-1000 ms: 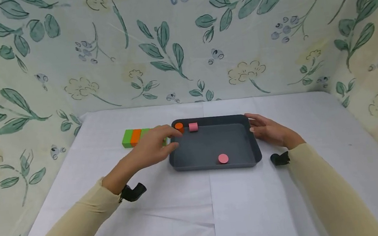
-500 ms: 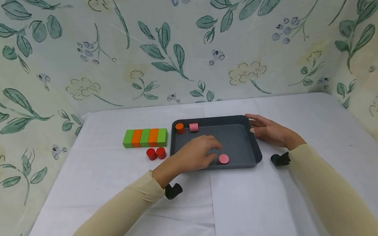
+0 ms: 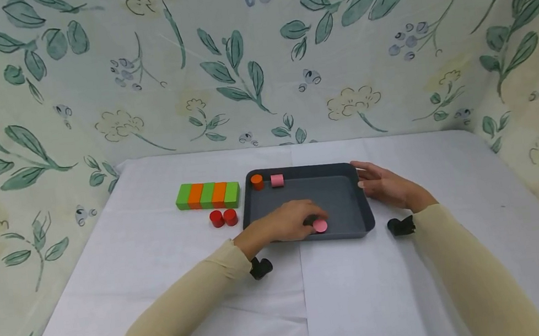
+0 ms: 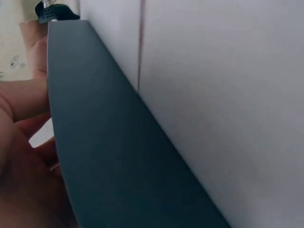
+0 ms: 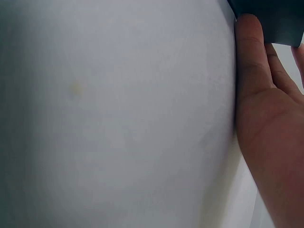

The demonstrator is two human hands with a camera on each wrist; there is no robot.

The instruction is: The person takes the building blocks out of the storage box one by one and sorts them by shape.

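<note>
1. The left hand reaches into the dark tray near its front wall, and its grip closes with curled fingers round a pink disc that lies on the tray floor close to the front rim.
2. The left wrist view shows only the outer wall of the tray with fingers curled behind it; the disc itself is hidden there.
3. The right hand rests against the right side of the tray, its grip open with fingers lying straight along the rim and wall.
4. In the right wrist view the right hand lies flat on the white cloth, fingertips touching the corner of the tray.
5. In the far left corner of the tray stand an orange cylinder and a pink cylinder, just beside each other.
6. Left of the tray, on the bench, a row of green and orange blocks sits side by side, touching.
7. Two red cylinders stand just in front of that row, touching each other, near the tray's left wall.
</note>
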